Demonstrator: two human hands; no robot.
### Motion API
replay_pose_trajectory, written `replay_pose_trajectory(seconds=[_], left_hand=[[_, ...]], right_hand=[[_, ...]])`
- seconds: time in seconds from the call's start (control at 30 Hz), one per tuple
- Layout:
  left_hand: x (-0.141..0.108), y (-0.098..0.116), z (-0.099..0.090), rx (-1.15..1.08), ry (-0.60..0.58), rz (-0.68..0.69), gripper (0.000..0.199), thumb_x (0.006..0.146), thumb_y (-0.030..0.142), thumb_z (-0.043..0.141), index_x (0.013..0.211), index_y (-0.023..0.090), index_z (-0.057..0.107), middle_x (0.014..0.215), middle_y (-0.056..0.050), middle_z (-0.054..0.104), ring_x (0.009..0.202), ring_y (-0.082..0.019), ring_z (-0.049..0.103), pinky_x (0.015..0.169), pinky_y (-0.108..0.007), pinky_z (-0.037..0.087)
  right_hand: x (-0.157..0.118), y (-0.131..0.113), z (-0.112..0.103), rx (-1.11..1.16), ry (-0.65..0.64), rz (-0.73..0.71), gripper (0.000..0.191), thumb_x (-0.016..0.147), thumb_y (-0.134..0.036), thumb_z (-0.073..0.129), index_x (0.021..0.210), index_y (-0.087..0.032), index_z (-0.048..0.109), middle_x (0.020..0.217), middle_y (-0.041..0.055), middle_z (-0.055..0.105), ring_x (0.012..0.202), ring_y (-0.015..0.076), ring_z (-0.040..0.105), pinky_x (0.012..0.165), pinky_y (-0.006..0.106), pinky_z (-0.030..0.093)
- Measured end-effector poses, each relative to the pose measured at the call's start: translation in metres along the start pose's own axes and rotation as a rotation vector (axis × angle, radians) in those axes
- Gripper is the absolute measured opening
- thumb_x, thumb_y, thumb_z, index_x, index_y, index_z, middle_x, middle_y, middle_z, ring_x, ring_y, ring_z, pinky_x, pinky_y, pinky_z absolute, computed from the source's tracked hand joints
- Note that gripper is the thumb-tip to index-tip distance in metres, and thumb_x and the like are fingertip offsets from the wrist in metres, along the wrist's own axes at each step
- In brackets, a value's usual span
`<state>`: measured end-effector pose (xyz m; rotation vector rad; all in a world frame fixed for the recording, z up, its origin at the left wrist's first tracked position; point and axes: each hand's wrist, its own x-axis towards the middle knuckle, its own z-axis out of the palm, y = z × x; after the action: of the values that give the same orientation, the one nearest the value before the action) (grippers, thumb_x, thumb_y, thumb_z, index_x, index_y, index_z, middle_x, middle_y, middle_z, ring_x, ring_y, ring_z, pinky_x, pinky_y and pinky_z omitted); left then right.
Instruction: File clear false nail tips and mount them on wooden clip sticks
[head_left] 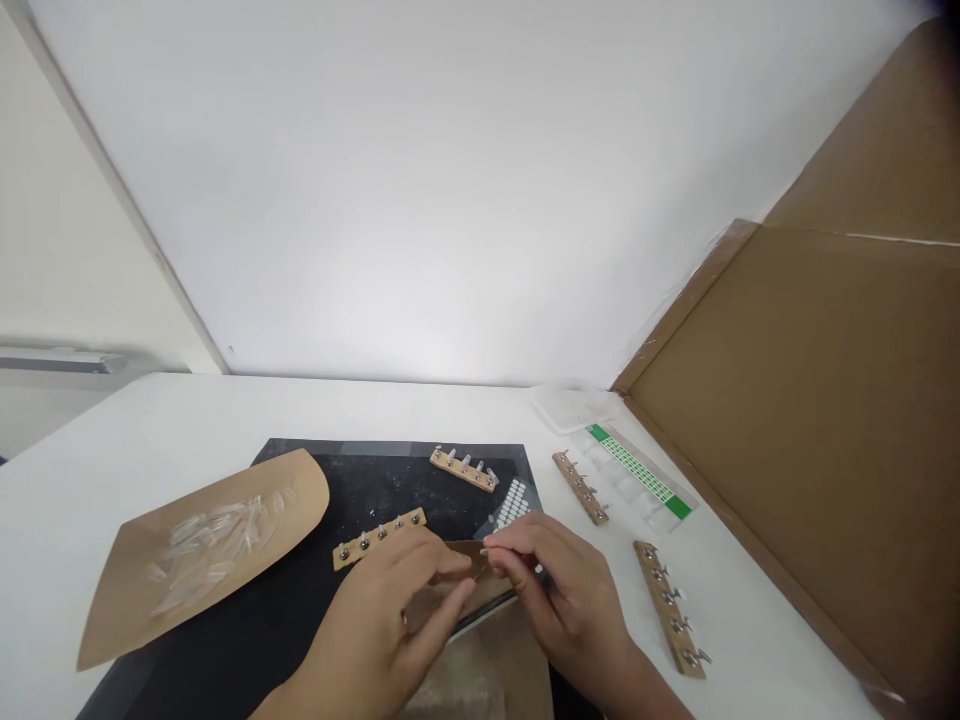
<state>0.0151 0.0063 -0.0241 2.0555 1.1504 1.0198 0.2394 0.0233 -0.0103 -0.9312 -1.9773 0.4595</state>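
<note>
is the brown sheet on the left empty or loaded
Loaded: a loose pile of clear plastic pieces lies on the brown sheet.

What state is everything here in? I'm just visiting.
Left hand: curled, grip unclear
Right hand: pinched shut
Brown sheet: laid out, partly covered
Clear pieces: loose, heaped
Black mat: flat, partly covered
Far wooden strip: lying on the mat, studded
Rightmost wooden strip: lying down, studded
White-dotted sheet: partly hidden
Cardboard panel: standing
</note>
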Motion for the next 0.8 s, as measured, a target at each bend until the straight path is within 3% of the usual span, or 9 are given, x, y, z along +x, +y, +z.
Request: replay_pose_trajectory(seconds=[0.07, 0.2, 0.4, 0.5, 0.6, 0.7, 0.8], left_hand=[[-0.001, 0.0, -0.001, 0.145, -0.106, 0.049, 0.015, 0.1, 0.027, 0.068, 0.113, 0.024, 0.075, 0.104, -0.007, 0.076, 0.095, -0.025, 0.071, 0.083, -0.037, 0.057], [-0.003, 0.002, 0.0, 0.266, -0.35, -0.023, 0.017, 0.093, 0.033, 0.077, 0.108, 0.024, 0.075, 0.109, -0.007, 0.075, 0.103, -0.031, 0.069, 0.087, -0.042, 0.058], [0.0, 0.006, 0.001, 0.334, -0.496, -0.136, 0.026, 0.088, 0.038, 0.083, 0.11, 0.026, 0.078, 0.115, -0.007, 0.076, 0.115, -0.035, 0.065, 0.094, -0.046, 0.058], [0.001, 0.003, 0.004, 0.361, -0.531, -0.149, 0.021, 0.089, 0.03, 0.08, 0.109, 0.026, 0.08, 0.113, -0.007, 0.077, 0.116, -0.035, 0.065, 0.094, -0.045, 0.058], [-0.002, -0.004, 0.009, 0.382, -0.518, -0.133, 0.01, 0.092, 0.023, 0.074, 0.1, 0.025, 0.08, 0.105, -0.007, 0.078, 0.111, -0.032, 0.067, 0.09, -0.041, 0.058], [-0.006, -0.008, 0.011, 0.355, -0.435, -0.055, 0.012, 0.095, 0.019, 0.068, 0.097, 0.026, 0.078, 0.1, -0.005, 0.077, 0.104, -0.028, 0.068, 0.084, -0.035, 0.057], [-0.007, -0.007, 0.008, 0.32, -0.314, 0.036, 0.013, 0.097, 0.016, 0.062, 0.095, 0.024, 0.072, 0.1, -0.006, 0.075, 0.099, -0.027, 0.067, 0.08, -0.032, 0.055]], right_hand=[[-0.002, 0.001, 0.002, 0.086, 0.004, 0.129, 0.014, 0.109, -0.022, 0.058, 0.11, -0.026, 0.071, 0.089, 0.0013, 0.073, 0.074, 0.015, 0.072, 0.065, 0.024, 0.058], [-0.004, 0.002, 0.008, 0.292, 0.023, 0.377, 0.016, 0.11, -0.036, 0.057, 0.113, -0.026, 0.07, 0.091, 0.0034, 0.071, 0.068, 0.0146, 0.071, 0.045, 0.017, 0.053], [0.0, -0.001, 0.01, 0.403, 0.102, 0.575, 0.028, 0.107, -0.05, 0.063, 0.112, -0.023, 0.068, 0.075, -0.0008, 0.066, 0.044, 0.0076, 0.049, 0.037, 0.015, 0.043], [0.002, -0.004, 0.01, 0.42, 0.089, 0.585, 0.029, 0.103, -0.05, 0.068, 0.109, -0.022, 0.07, 0.079, 0.0005, 0.067, 0.044, 0.007, 0.047, 0.035, 0.015, 0.04], [0.003, -0.005, 0.01, 0.407, 0.094, 0.547, 0.025, 0.102, -0.047, 0.07, 0.105, -0.022, 0.072, 0.089, 0.0041, 0.069, 0.053, 0.0104, 0.059, 0.037, 0.017, 0.041], [0.003, -0.004, 0.01, 0.354, 0.124, 0.437, 0.017, 0.104, -0.039, 0.068, 0.106, -0.023, 0.074, 0.098, 0.0062, 0.069, 0.071, 0.016, 0.07, 0.049, 0.021, 0.054], [0.002, -0.002, 0.006, 0.274, 0.145, 0.266, 0.009, 0.104, -0.026, 0.067, 0.107, -0.023, 0.075, 0.098, 0.0067, 0.069, 0.079, 0.0183, 0.07, 0.059, 0.026, 0.058]])
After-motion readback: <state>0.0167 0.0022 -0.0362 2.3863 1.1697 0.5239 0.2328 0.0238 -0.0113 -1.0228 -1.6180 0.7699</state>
